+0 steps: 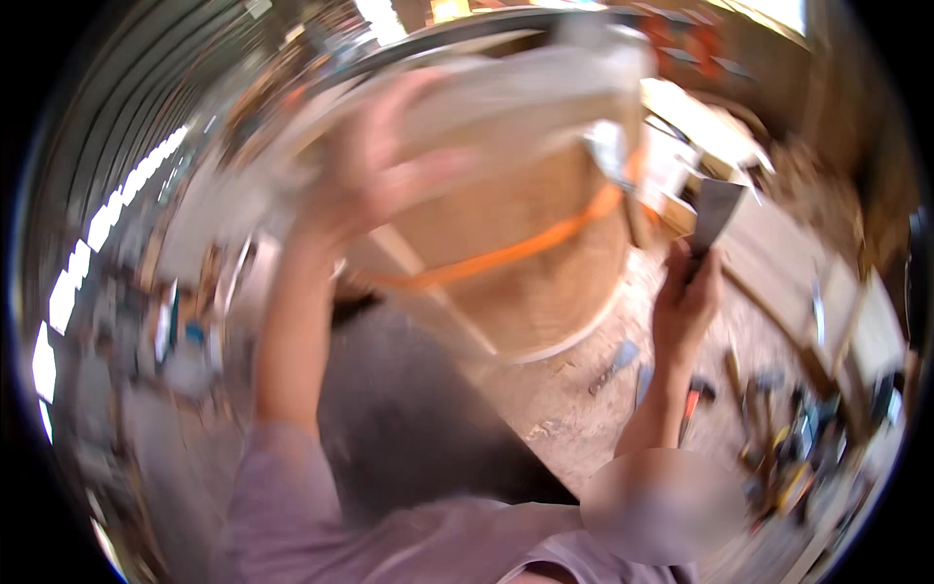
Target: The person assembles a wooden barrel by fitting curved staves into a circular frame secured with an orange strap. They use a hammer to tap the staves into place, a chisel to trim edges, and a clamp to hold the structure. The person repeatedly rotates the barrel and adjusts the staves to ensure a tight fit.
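A large curved wooden piece [530,277] stands on the work surface, with an orange strap [516,251] running around its side. A pale, blurred band [525,92] lies along its upper part. My left hand [375,165] is at the upper left of the piece, thumb and fingers spread apart. Motion smears it, and I cannot tell whether it presses on the wood. My right hand [687,292] is closed round the dark handle of a putty knife [718,209], right of the wooden piece, with the wide blade pointing up.
On the wood-coloured surface right of the curved piece lie another scraper [613,366] and a hammer with a red handle [695,401]. Several tools [798,438] are heaped farther right, beside pale boards [778,253]. A dark flat panel [418,409] lies in front of me.
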`<state>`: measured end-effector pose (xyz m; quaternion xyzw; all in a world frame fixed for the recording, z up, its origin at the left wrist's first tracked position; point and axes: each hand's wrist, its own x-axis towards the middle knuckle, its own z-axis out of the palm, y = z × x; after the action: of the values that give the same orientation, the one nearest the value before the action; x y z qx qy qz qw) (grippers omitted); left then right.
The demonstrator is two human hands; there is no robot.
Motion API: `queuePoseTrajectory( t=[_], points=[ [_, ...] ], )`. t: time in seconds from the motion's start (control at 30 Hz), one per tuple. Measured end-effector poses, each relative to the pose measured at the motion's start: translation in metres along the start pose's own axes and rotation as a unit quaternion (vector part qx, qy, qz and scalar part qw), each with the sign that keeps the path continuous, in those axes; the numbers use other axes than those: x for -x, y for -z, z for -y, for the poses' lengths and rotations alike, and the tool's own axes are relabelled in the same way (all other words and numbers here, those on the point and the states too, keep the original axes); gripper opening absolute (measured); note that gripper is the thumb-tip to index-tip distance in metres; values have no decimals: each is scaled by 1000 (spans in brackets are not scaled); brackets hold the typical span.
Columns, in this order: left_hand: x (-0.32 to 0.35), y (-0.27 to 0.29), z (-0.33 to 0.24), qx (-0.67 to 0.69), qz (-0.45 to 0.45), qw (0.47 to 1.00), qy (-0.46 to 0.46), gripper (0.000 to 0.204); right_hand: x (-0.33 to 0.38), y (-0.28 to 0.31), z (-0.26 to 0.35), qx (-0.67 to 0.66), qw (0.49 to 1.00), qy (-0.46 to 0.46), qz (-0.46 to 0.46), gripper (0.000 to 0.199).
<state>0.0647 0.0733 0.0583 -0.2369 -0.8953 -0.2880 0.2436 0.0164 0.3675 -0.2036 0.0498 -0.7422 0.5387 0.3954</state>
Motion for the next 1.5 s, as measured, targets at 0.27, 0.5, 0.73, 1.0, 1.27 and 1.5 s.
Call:
queuePoseTrajectory(
  t=[0.27,0.5,0.73,1.0,1.27,1.5],
  points=[
    [2,-7,-4,-163,-10,982,99,79,-49,-61,98,212,972,-4,102,26],
    [8,-5,-2,-184,-41,981,44,72,-27,-63,10,146,962,212,89,22],
    [5,-1,6,-153,-85,984,-39,68,-55,111,-146,322,946,-34,10,28],
    [117,-79,-15,-179,-188,951,-170,75,212,141,-130,396,861,-209,242,29],
    [290,-301,41,-44,227,968,101,86,251,183,-130,482,796,-261,259,15],
    [210,-224,32,-227,126,952,-164,77,312,197,-146,486,837,-225,108,44]
  ],
)
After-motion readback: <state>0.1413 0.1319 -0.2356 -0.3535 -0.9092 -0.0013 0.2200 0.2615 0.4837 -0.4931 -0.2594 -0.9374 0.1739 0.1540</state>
